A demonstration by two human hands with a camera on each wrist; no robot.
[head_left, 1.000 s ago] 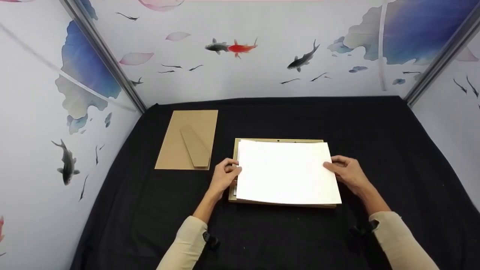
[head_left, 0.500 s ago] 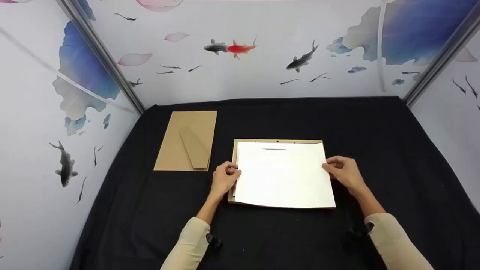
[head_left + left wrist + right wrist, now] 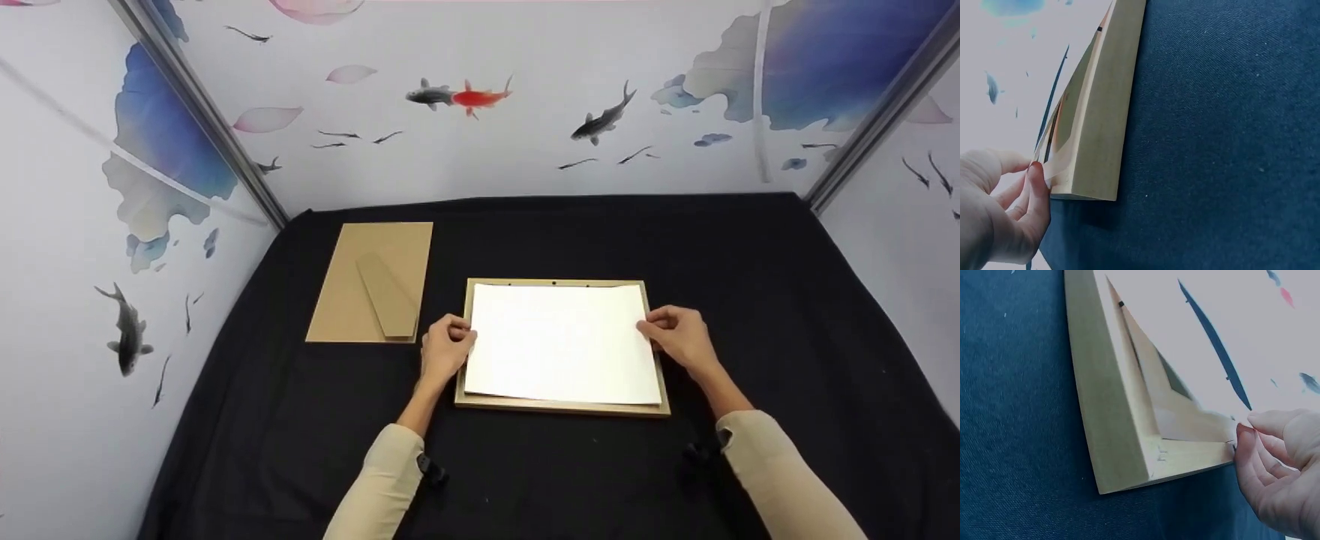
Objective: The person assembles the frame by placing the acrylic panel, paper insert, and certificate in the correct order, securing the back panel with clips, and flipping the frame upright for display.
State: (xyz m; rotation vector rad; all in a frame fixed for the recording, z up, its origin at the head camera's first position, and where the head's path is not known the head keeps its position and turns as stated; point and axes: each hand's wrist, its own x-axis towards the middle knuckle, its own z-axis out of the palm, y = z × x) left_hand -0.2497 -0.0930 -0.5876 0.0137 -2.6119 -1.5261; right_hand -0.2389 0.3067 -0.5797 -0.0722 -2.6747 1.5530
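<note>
A white sheet of paper (image 3: 559, 345) is stretched between my two hands over a light wooden picture frame (image 3: 525, 405). My left hand (image 3: 446, 352) pinches the sheet's left edge between thumb and fingers, and my right hand (image 3: 684, 341) pinches the right edge. In the left wrist view, a gap shows between the sheet and the frame's side (image 3: 1100, 112). From the right wrist, the frame's inner corner and small dark tabs along its rim (image 3: 1109, 399) are visible under the slanting sheet. Most of the frame's inside is hidden by the paper.
A brown backing board (image 3: 326, 307) with a tapered stand leg (image 3: 391, 304) lies to the left of the frame. Black cloth (image 3: 525, 480) covers the table. White printed panels (image 3: 525, 165) with fish enclose the back and sides.
The sheet first came toward me over the frame's near edge, then shifted slightly back and left, so the near rim shows. Both hands moved with it and kept their pinch.
</note>
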